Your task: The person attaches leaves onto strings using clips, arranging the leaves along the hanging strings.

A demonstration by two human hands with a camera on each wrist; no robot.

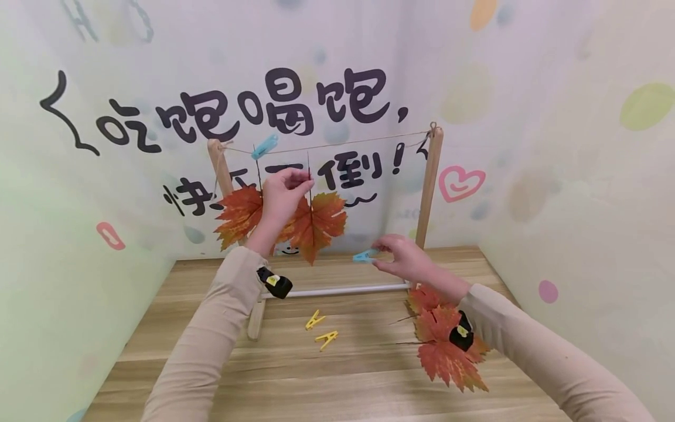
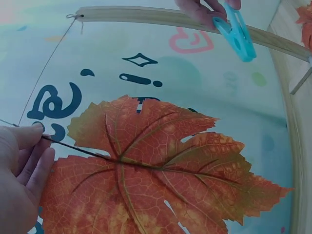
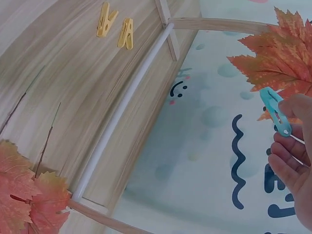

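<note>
My left hand (image 1: 287, 193) pinches the thin dark stem of an orange-red maple leaf (image 1: 316, 225) between thumb and fingers, with the stem's tip up by the string (image 1: 343, 142). The leaf's veined blade hangs below that hand and fills much of the left wrist view. Further left, another leaf (image 1: 239, 214) hangs from the string by a blue clothespin (image 1: 265, 146). Lower and to the right, my right hand (image 1: 403, 258) holds a second blue clothespin (image 3: 276, 111) between thumb and fingers, apart from the string and the leaf.
Two wooden posts (image 1: 429, 187) carry the string, and a white rod (image 1: 337, 291) joins them low down. Two yellow clothespins (image 1: 327, 338) lie on the wooden table (image 1: 316, 387). More red leaves (image 1: 448, 346) lie at the right, under the right forearm. A printed wall (image 1: 527, 146) stands behind.
</note>
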